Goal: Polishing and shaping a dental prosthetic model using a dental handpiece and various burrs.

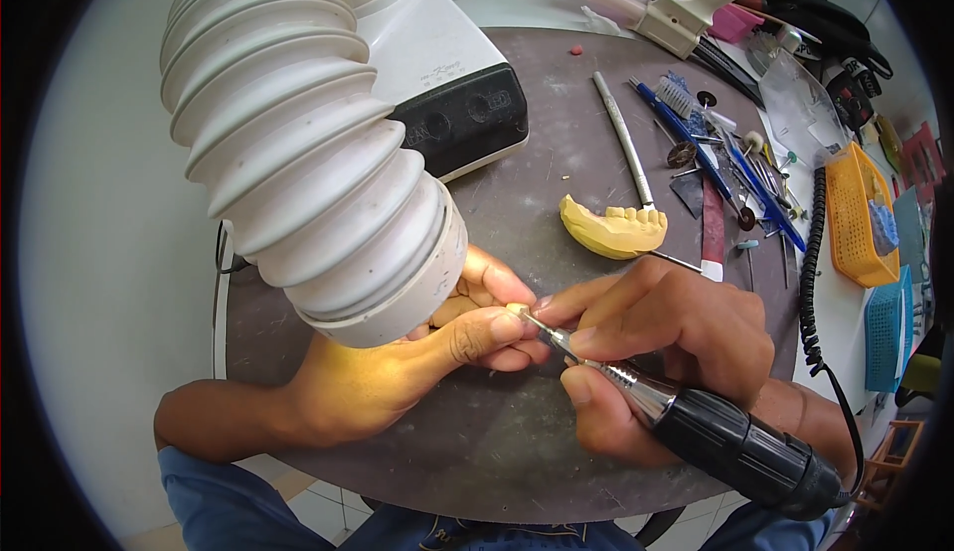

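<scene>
My left hand (407, 377) pinches a small pale yellowish piece (517, 309), shaped like a tooth, between thumb and fingers beside the mouth of a white corrugated hose (283, 173). My right hand (676, 337) is wrapped round a black and silver rotary handpiece (745, 452), whose thin tip points at the piece and appears to touch it; exact contact is hard to make out. Fingertips of both hands meet around the piece. Behind them, a yellow dental cast with a row of teeth (611, 233) rests on the dark work mat (497, 462).
A white and black machine (432, 24) adjoins the hose. A metal rod (621, 134), scattered burs and brushes (696, 154), and a cream dispenser gun (676, 24) lie behind. Yellow (850, 263) and blue (882, 332) baskets and a coiled cord (813, 283) line the right.
</scene>
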Motion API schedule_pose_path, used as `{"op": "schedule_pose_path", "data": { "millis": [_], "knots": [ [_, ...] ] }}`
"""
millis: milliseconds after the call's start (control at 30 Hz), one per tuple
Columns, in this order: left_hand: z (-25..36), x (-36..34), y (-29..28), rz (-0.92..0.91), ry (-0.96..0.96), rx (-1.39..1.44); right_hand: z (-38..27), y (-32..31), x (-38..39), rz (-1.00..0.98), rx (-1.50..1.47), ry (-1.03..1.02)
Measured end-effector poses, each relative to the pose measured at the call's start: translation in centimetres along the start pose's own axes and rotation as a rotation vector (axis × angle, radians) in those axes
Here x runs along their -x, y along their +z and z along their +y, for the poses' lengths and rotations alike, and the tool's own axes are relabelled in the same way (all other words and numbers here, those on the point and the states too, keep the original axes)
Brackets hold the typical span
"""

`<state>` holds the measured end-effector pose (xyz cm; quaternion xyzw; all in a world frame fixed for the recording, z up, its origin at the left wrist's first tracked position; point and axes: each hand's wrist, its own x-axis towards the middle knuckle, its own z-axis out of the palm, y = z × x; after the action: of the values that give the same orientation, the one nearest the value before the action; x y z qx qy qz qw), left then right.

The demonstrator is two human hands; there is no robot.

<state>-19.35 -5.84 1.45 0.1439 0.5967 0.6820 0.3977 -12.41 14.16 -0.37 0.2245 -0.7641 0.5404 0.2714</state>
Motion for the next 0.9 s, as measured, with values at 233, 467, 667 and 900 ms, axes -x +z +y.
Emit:
{"op": "schedule_pose_path", "data": {
  "millis": [233,467,667,900],
  "knots": [
    [-0.31,0.14,-0.48,-0.031,0.01,-0.048,0.17,-0.65,-0.17,-0.158,0.041,-0.018],
    [-0.28,0.06,-0.47,-0.066,0.019,-0.033,0.23,-0.15,-0.07,-0.057,0.052,0.033],
    [-0.07,0.45,-0.28,-0.031,-0.019,0.013,0.44,-0.12,0.03,-0.07,-0.019,0.042],
    [0.28,0.31,-0.16,-0.041,-0.058,0.023,0.12,-0.86,-0.17,-0.118,-0.015,0.051]
  ]
}}
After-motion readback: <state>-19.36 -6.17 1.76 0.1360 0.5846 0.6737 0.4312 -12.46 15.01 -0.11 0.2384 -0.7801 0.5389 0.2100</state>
